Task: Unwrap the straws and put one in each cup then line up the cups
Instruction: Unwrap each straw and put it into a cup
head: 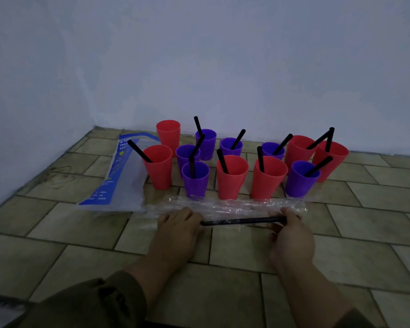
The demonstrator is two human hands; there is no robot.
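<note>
1. The left hand (178, 223) and the right hand (291, 229) were held apart, low over the tiled floor (223, 252). A single black straw (243, 220) spanned the gap between them.
2. The left hand lay knuckles-up with its fingers curled over the straw's left end. The right hand pinched the straw's right end between thumb and fingers. Both hands were thus clamped on the same straw.
3. A crinkled clear wrapper (234, 205) lay on the floor just beyond both hands and reached past each of them. Whether the film also enclosed the held straw could not be told.
4. Directly beyond the wrapper, twelve cups stood upright in a loose cluster: six red cups (232, 183) and six purple cups (195, 185).
5. Ten inserted straws (222, 160) leaned out of the cups, one per cup.
6. The far red cup (168, 138), beyond the left hand, showed an open mouth with no straw. The contents of the purple cup behind the nearest purple one could not be told.
7. A blue-and-white plastic bag (126, 176) lay flat on the floor beyond and to the left of the left hand, just beside the cluster.
8. A dark sleeve (100, 301) covered the left forearm.
</note>
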